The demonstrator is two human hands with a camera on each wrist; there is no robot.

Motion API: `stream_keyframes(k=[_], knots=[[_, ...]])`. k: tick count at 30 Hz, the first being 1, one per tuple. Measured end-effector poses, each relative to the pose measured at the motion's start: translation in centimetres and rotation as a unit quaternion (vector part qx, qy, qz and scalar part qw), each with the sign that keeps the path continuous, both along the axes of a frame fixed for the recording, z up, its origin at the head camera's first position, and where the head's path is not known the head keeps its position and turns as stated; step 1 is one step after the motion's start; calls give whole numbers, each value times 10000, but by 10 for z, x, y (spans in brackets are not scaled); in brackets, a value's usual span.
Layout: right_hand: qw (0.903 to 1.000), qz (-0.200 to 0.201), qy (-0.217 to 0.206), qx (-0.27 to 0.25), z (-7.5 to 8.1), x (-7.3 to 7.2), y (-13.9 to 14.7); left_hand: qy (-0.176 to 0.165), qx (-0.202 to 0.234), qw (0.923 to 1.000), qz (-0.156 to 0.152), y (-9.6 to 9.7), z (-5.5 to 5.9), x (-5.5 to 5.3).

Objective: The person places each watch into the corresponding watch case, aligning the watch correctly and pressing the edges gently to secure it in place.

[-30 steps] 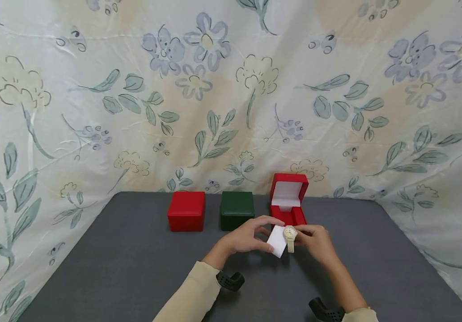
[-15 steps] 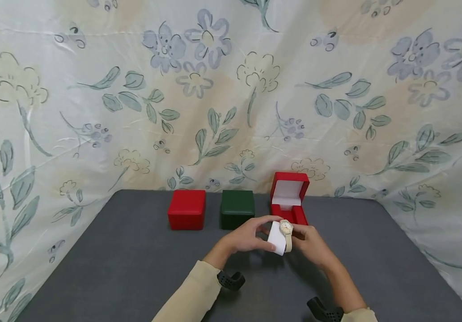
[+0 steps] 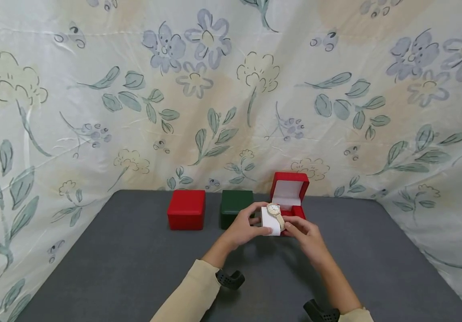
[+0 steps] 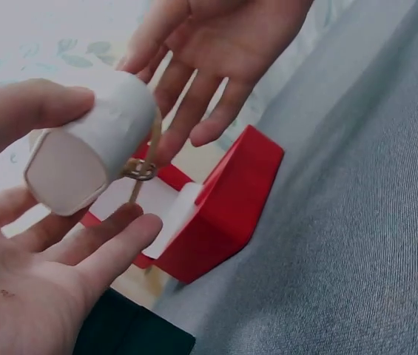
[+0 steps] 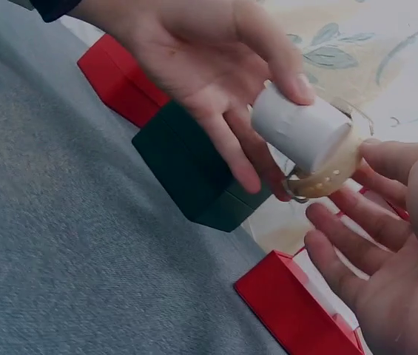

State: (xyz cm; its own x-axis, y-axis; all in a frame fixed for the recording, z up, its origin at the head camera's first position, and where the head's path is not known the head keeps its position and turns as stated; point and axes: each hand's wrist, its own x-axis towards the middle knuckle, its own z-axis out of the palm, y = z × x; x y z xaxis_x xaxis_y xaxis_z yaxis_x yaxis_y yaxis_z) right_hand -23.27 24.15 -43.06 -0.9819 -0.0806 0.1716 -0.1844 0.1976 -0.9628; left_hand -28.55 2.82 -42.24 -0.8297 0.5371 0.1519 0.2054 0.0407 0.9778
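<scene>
In the head view my left hand (image 3: 242, 230) holds a white watch cushion (image 3: 269, 224), its thumb on the near side and fingers behind. A cream-strapped wristwatch (image 3: 273, 209) lies along the cushion's right side, dial facing up. My right hand (image 3: 308, 236) pinches the strap between thumb and fingertips. Seen from the right wrist, the pale strap (image 5: 333, 176) curves round one end of the cushion (image 5: 297, 127), and a metal buckle (image 5: 295, 194) hangs below. The left wrist view shows the cushion's flat end (image 4: 64, 171). How far the cushion sits inside the strap I cannot tell.
Behind the hands stands an open red box (image 3: 291, 182) with a white-lined lid. To its left are a closed green box (image 3: 236, 206) and a closed red box (image 3: 186, 210). The dark grey table (image 3: 134, 268) ends at a floral cloth backdrop (image 3: 214, 89).
Both hands have lifted the cushion and watch up and to the left, toward the open box. The watch has come closer against the cushion, its dial now over the cushion's top.
</scene>
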Motion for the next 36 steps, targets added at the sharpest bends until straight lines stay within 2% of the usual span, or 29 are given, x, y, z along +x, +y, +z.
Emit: stream_keyframes(k=[3,6,10,14,16,20,24,27,29,31,34,36], knots=[[9997,-107,149,138,1,1,-5,8,161,9995,257,1,0,-1],[9998,-92,170,93,-1,1,-8,74,271,9976,637,3,3,1],[9998,-31,176,-73,-6,0,-14,90,480,9909,1252,6,6,3],[9984,-15,401,-386,-10,-1,-20,-36,598,9834,1714,9,7,4],[9976,-28,508,-477,-11,-2,-22,-162,685,9785,1938,13,9,6],[9975,-46,534,-471,-11,-2,-23,-383,1077,9628,2448,20,12,11],[9975,-184,497,-461,-9,-1,-25,-586,1532,9491,2689,26,16,16],[9964,-469,565,-413,-8,1,-30,-851,1825,9430,2648,28,17,19],[9938,-806,677,-353,-9,2,-33,-1041,1917,9445,2457,30,15,19],[9894,-1182,806,-256,-9,2,-36,-1202,1890,9511,2128,31,13,19],[9814,-1637,957,-281,-9,1,-36,-1287,1637,9665,1503,31,11,19],[9779,-1805,1018,-276,-9,0,-35,-1348,1540,9718,1172,30,11,18]])
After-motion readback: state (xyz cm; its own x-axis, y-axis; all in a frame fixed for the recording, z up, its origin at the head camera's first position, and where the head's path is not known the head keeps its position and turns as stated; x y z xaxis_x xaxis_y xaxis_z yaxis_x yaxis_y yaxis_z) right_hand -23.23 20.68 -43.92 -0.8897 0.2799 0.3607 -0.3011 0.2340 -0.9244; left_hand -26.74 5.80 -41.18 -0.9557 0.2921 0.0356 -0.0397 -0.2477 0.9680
